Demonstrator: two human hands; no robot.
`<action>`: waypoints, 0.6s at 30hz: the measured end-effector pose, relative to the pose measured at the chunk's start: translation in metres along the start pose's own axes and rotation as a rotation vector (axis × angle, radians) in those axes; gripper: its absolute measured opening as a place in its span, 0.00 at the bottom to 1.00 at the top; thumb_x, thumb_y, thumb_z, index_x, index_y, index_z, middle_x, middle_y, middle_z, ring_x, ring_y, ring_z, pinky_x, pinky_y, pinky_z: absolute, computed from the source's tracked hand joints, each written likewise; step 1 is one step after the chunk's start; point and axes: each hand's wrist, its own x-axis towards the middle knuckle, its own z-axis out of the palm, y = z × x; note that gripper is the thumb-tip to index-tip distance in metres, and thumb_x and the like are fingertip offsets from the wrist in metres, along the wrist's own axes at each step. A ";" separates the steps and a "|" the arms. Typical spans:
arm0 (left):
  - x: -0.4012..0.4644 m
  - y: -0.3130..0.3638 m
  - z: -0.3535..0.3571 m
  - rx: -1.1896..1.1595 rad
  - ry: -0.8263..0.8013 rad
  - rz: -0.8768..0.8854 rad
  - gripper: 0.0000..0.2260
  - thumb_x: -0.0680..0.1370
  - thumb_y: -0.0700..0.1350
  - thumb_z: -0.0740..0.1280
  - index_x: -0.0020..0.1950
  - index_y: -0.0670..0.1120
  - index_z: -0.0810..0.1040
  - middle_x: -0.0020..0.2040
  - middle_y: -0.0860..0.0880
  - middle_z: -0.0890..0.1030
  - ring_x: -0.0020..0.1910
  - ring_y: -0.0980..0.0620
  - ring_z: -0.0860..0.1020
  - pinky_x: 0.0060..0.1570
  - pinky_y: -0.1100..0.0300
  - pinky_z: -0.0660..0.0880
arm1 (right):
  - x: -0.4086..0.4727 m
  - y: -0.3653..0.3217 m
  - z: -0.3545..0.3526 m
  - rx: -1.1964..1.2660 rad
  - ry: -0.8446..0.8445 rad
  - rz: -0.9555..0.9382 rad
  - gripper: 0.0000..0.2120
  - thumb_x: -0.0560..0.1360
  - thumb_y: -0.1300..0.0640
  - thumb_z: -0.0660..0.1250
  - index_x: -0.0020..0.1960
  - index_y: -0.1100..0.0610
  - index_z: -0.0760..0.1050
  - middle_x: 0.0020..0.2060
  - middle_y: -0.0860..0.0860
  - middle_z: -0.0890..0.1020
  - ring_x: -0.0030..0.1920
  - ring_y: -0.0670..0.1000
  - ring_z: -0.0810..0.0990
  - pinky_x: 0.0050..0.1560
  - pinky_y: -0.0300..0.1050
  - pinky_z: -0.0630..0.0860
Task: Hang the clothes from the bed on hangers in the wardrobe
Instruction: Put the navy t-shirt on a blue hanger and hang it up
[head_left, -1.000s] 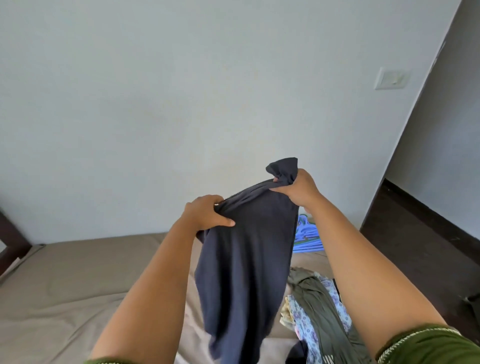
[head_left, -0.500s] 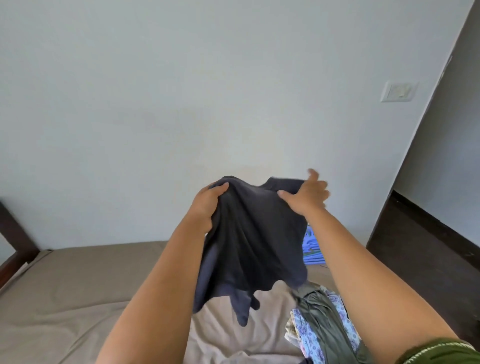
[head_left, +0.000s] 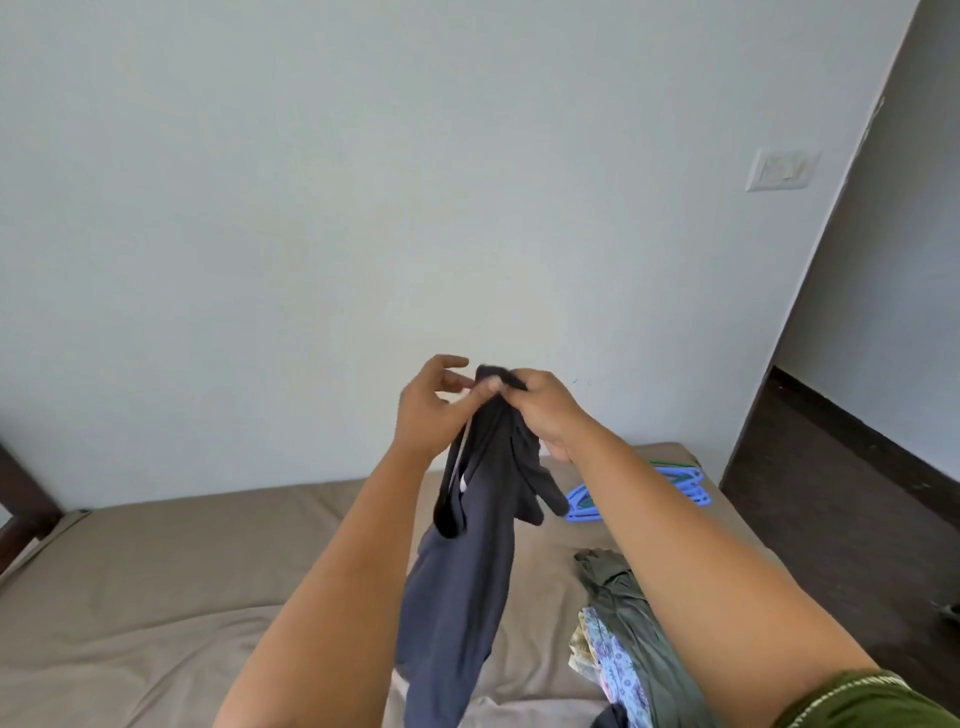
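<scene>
- Nearest to us, we are seeing a pile of clothes (head_left: 621, 644) lying on the bed (head_left: 156, 571) by our right forearm, an olive piece draped over a blue floral one.
- Between our arms we are holding up the dark navy garment (head_left: 462, 571); it is hanging limp, so we judge it light, soft and shapeless.
- Our right hand (head_left: 545, 410) is pinching its bunched top edge; our left hand (head_left: 431, 410) is pinching just beside it, other fingers loosely spread.
- We are judging the shoulder seams the best places to grip, since bunched cloth slips.
- Farther off, blue hangers (head_left: 675, 486) are lying on the bed's corner, near the wall.
</scene>
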 end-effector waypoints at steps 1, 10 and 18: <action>0.002 -0.011 -0.003 0.062 -0.148 -0.040 0.20 0.68 0.59 0.76 0.55 0.51 0.79 0.46 0.58 0.82 0.49 0.61 0.78 0.51 0.63 0.75 | 0.002 -0.001 -0.001 0.085 0.058 0.013 0.07 0.80 0.57 0.62 0.51 0.55 0.79 0.49 0.55 0.84 0.52 0.55 0.82 0.59 0.55 0.77; -0.005 -0.057 0.004 0.118 -0.299 -0.292 0.13 0.83 0.47 0.56 0.43 0.43 0.73 0.39 0.49 0.75 0.41 0.49 0.71 0.45 0.55 0.68 | 0.010 0.033 -0.018 -0.136 0.439 0.039 0.12 0.81 0.54 0.58 0.54 0.61 0.76 0.50 0.58 0.80 0.52 0.57 0.78 0.48 0.46 0.70; 0.000 -0.089 0.038 0.725 -0.643 -0.237 0.14 0.76 0.56 0.69 0.49 0.45 0.80 0.47 0.46 0.82 0.49 0.46 0.79 0.42 0.60 0.68 | -0.020 0.168 -0.021 -0.437 0.300 0.385 0.13 0.82 0.58 0.55 0.63 0.61 0.70 0.59 0.63 0.77 0.59 0.62 0.75 0.55 0.51 0.70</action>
